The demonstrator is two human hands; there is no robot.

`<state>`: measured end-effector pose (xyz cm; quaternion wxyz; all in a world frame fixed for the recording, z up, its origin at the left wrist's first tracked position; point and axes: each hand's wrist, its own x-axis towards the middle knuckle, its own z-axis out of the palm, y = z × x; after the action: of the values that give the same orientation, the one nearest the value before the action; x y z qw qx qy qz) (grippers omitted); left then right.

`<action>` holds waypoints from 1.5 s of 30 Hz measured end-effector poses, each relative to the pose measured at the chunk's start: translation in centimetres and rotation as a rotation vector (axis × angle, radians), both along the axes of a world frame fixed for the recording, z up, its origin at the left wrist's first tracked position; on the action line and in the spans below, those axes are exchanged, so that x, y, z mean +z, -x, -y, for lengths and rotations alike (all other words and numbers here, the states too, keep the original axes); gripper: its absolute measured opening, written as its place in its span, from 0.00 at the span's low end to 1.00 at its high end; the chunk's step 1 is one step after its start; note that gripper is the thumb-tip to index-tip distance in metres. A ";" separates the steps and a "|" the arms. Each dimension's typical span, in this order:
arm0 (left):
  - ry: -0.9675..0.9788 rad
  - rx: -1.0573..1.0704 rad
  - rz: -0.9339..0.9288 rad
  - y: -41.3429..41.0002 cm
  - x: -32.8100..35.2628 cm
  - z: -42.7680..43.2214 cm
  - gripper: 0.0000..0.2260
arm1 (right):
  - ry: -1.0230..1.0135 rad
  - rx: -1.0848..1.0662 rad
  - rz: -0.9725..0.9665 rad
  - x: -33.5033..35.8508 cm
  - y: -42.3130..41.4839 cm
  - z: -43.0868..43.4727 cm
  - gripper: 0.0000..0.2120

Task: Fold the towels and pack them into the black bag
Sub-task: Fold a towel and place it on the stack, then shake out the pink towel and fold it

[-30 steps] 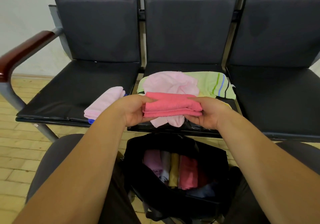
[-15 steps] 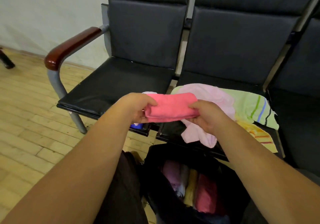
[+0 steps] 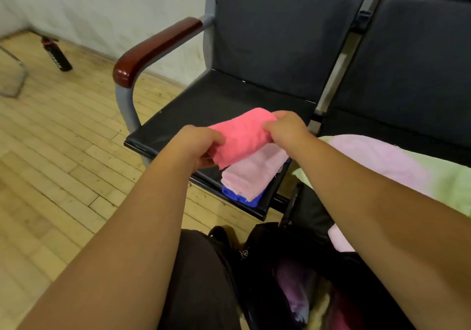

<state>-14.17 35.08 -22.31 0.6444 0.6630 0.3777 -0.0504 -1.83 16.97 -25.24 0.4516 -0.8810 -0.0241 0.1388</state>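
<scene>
Just beneath held coral towel [image 3: 242,135]: pale pink towel [image 3: 252,174] atop blue towel [image 3: 244,198].

top towel [image 3: 242,135]: plain coral pink
middle towel [image 3: 252,174]: pale baby pink
bottom towel [image 3: 242,197]: bright blue
loose towel [image 3: 377,156]: light pink
far-right towel [image 3: 453,184]: pale lime green
bag [image 3: 265,253]: black
seat [image 3: 229,100]: dark charcoal-black
armrest [image 3: 153,49]: glossy reddish brown
floor [image 3: 51,164]: yellowish wood planks
</scene>
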 end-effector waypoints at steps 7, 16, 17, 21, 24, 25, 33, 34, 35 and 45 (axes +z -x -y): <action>-0.139 -0.023 -0.142 -1.7 -3.0 -1.3 0.17 | 0.244 0.186 0.059 -3.1 -3.9 -5.2 0.16; -0.356 -0.308 -0.467 -2.9 -7.2 -2.5 0.14 | 0.601 0.427 0.131 -6.2 -4.3 -8.2 0.18; -0.395 -0.337 -0.457 -3.0 -7.6 -2.5 0.16 | 0.628 0.438 0.123 -6.4 -4.2 -8.1 0.18; -0.642 -0.395 -0.471 -3.5 -7.8 -2.1 0.17 | 0.614 0.390 0.129 -6.5 -4.0 -7.3 0.14; -0.752 -0.275 -0.497 -3.7 -7.1 -1.3 0.24 | 0.497 0.330 0.123 -5.5 -3.7 -5.6 0.16; -0.782 -0.253 -0.467 -3.8 -6.9 -0.8 0.25 | 0.462 0.312 0.124 -5.0 -3.5 -5.0 0.16; -0.841 -0.486 -0.028 -3.9 -2.3 6.9 0.11 | 0.239 0.137 0.155 -0.4 0.1 3.4 0.14; -0.849 -0.560 -0.006 -3.7 -1.7 8.5 0.12 | 0.207 0.112 0.153 0.0 0.7 4.8 0.14; -0.856 -0.631 0.013 -3.5 -1.2 10.1 0.13 | 0.178 0.084 0.149 0.6 1.5 6.4 0.15; -0.835 -1.037 0.127 -1.8 -1.8 25.7 0.12 | 0.057 -0.328 -0.094 0.7 9.1 23.8 0.09</action>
<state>-12.38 9.35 -24.13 0.2470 0.9541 -0.0410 -0.1641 -10.94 -6.85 -24.51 0.4437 -0.8782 0.1449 0.1048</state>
